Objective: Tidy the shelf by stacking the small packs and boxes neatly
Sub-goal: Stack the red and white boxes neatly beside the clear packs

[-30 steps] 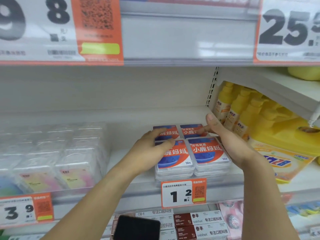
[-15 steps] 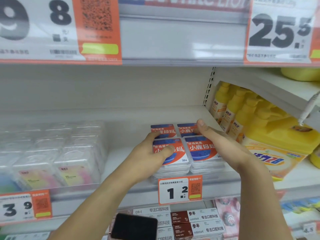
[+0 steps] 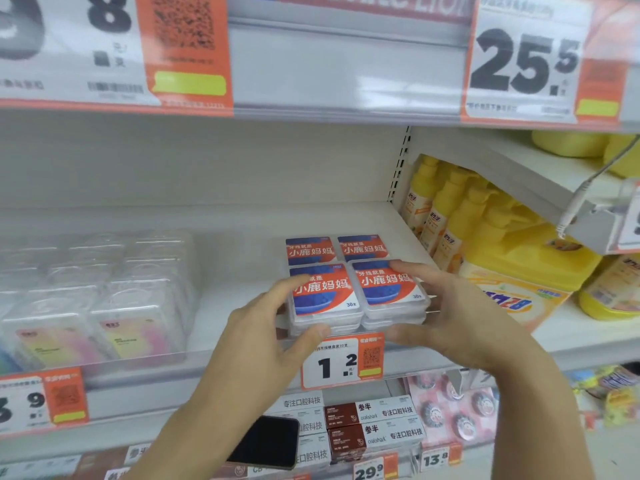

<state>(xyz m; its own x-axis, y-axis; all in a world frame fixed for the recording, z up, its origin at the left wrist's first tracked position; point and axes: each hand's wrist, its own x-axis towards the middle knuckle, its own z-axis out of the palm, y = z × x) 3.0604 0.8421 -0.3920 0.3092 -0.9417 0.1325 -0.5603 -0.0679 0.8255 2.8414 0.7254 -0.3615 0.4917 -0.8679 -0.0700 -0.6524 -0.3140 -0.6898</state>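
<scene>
I have the two front stacks of packs (image 3: 356,299) bracketed between my grips at the shelf (image 3: 221,306) lip, left hand (image 3: 266,327) grasping the left stack and right hand (image 3: 446,317) cupping the right loosely, both equally near, so squaring means pressing inward.

This is a shop aisle — white metal shelving (image 3: 214,237) stocked with goods for sale. Price tags (image 3: 343,362) in orange and white, printed with big numerals and QR codes, line each shelf edge. Rows of identical yellow bottles (image 3: 446,216) stand on the shelf to the right, clear blister packs (image 3: 104,292) on the left, boxed oral-care products (image 3: 374,427) below — all repeated stock.
</scene>
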